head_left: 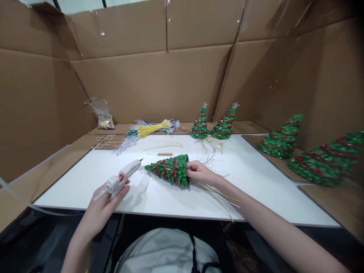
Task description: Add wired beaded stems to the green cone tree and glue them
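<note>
My left hand (106,203) is wrapped round a white glue gun (125,175) with a red-orange mark, its nozzle close to the tip of a small green Christmas tree (167,169). The tree lies on its side over the white board, tip to the left, with red garland wound round it. A small clear ornament (141,168) sits at its tip. At the open base, my right hand (199,172) grips the tree, some fingers hidden inside. Thin yellow and white strands (218,195) trail from the base under my right wrist.
Two star-topped trees (200,123) stand at the back, and two more trees (280,138) at the right. Behind lie a wooden-handled awl (165,154), a yellow-tied bundle of strands (153,129) and a plastic bag (102,115). Cardboard walls (142,83) surround the white board (256,189).
</note>
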A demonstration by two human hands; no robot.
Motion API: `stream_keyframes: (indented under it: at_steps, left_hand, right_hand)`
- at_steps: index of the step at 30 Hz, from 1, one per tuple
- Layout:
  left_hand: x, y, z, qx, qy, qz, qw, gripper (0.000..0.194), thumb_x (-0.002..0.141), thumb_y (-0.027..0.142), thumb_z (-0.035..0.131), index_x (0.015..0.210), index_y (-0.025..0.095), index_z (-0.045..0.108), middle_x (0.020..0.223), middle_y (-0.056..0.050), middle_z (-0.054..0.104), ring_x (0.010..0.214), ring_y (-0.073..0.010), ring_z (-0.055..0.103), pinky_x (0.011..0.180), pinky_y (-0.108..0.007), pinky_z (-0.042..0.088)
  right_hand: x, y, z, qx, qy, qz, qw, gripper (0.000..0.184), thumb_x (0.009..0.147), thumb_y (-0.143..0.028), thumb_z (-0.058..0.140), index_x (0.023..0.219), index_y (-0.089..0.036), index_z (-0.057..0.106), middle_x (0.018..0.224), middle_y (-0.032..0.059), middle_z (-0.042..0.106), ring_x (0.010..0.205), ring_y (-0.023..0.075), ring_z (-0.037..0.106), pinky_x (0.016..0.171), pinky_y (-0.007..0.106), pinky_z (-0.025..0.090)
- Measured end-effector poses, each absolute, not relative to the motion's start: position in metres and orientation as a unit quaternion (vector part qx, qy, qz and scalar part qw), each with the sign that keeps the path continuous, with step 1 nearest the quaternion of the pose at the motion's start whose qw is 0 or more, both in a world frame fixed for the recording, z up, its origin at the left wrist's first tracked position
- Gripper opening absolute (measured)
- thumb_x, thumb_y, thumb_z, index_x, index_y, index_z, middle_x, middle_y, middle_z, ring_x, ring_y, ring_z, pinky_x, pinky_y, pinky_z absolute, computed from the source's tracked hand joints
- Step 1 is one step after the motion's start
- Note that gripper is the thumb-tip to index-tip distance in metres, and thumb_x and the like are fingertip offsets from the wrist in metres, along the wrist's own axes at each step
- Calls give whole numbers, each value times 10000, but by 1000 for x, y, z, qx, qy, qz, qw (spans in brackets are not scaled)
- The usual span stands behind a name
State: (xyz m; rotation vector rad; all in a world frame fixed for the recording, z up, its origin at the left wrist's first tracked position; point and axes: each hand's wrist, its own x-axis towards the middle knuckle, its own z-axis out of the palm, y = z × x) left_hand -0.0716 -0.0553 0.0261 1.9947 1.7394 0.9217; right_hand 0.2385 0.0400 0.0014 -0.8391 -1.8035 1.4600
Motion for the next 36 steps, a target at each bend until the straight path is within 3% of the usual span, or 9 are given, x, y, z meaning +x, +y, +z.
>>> stream_keyframes:
  at_steps: [11,17,20,24,31,36]
  left_hand:
    - [-93,-27,5,620,706,310,148,532,796,601,494,1033,158,673,1098,-78,686,1077,-317,589,897,-350,449]
    - [-96,-23,1,611,733,273,125,558,795,618,449,967,139,678,978,-98,699,947,-320,621,798,-352,472]
    - [-98,-21,0,628,729,253,96,558,813,598,421,989,129,667,982,-121,690,978,-330,605,799,-368,464]
    - [-99,-23,1,638,730,239,48,531,822,578,413,991,137,655,988,-134,673,1030,-341,569,843,-402,443]
    - [-103,-43,18,621,737,265,17,531,751,663,462,922,195,646,950,-90,657,943,-308,579,769,-409,477]
    - [-107,-59,35,591,715,374,11,588,765,620,524,1228,259,552,1151,-66,620,902,-262,592,568,-303,469]
  right_hand:
    - [239,43,-3,-332,-692,548,332,197,680,-301,612,605,-122,579,492,-55,390,498,76,338,493,202,297]
    - [239,42,-1,-324,-696,548,332,190,679,-306,599,610,-130,581,508,-45,396,513,83,332,492,207,284]
    - [239,42,-1,-329,-697,541,336,189,672,-306,593,599,-132,570,491,-54,358,502,75,299,483,204,263]
    - [238,41,1,-325,-700,539,338,196,678,-317,586,619,-130,587,529,-35,430,526,85,341,486,203,274]
    - [239,40,3,-324,-696,546,337,177,674,-286,593,601,-127,572,550,-28,467,536,90,385,497,207,299]
    - [238,40,2,-331,-696,543,333,166,672,-278,580,600,-129,568,530,-39,437,525,85,359,492,205,284]
